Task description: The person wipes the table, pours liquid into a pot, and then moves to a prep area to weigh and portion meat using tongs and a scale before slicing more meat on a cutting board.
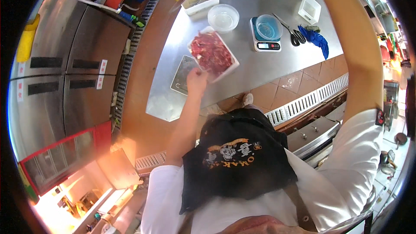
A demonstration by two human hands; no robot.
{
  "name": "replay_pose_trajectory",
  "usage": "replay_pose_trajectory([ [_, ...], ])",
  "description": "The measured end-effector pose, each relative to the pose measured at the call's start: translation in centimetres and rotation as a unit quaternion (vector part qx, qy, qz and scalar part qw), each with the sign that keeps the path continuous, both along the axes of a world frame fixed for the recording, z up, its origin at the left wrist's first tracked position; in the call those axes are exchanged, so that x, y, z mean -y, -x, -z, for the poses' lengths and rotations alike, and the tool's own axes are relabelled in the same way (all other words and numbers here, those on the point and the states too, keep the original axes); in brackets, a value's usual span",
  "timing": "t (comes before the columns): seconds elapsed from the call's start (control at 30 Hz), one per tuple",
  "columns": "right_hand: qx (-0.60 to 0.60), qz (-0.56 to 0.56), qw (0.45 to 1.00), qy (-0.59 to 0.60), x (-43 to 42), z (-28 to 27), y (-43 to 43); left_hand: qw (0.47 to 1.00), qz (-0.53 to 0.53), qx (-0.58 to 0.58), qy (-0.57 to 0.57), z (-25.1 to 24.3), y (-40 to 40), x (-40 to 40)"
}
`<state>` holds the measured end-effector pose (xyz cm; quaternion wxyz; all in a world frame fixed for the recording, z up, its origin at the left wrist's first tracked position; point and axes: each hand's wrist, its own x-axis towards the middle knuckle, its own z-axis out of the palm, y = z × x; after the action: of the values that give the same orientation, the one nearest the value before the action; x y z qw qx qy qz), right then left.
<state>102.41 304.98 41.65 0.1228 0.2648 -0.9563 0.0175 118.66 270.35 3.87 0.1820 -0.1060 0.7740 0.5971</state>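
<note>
My left hand (197, 79) grips the near corner of a white rectangular plastic container (234, 59) heaped with raw red sliced meat (211, 52). The container sits askew above the steel table; whether it touches the surface, I cannot tell. Partly under it lies a flat dark rectangular tray or lid (182, 78). My right arm reaches up past the top right rim, so the right hand is out of view. Before me, a digital kitchen scale (267, 46) carries a round clear plastic tub (269, 27). Black-handled scissors (294, 37) lie beside it.
A round translucent tub (223, 18) stands just beyond the meat. Farther back is a long white container (201, 1). A small white container (309, 9) and a crumpled blue cloth or glove (315, 40) are at right. Steel refrigerator doors (87, 32) line the left.
</note>
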Motion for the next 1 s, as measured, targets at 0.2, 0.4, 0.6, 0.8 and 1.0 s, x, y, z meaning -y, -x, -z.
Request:
replay_pose_trajectory([
  [0.2,0.017,0.243,0.952,0.185,-18.8,9.3,-19.6,0.989,0.09,0.017,0.119,1.2,-6.4,-5.7],
  [0.4,0.379,0.18,0.829,0.371,-6.6,25.7,-28.6,0.984,0.019,-0.035,0.176,4.5,-8.7,-7.7],
  [0.6,0.293,0.116,0.94,0.13,-8.5,25.4,-28.3,0.99,-0.036,-0.024,0.133,4.4,-9.8,-8.7],
  [0.8,0.19,0.082,0.978,-0.001,-5.9,27.0,-26.3,0.996,-0.025,0.022,0.078,4.3,-9.3,-8.9],
  [1.0,0.21,0.062,0.972,-0.088,-6.0,24.6,-27.4,0.999,-0.015,0.019,0.042,4.1,-9.0,-9.0],
])
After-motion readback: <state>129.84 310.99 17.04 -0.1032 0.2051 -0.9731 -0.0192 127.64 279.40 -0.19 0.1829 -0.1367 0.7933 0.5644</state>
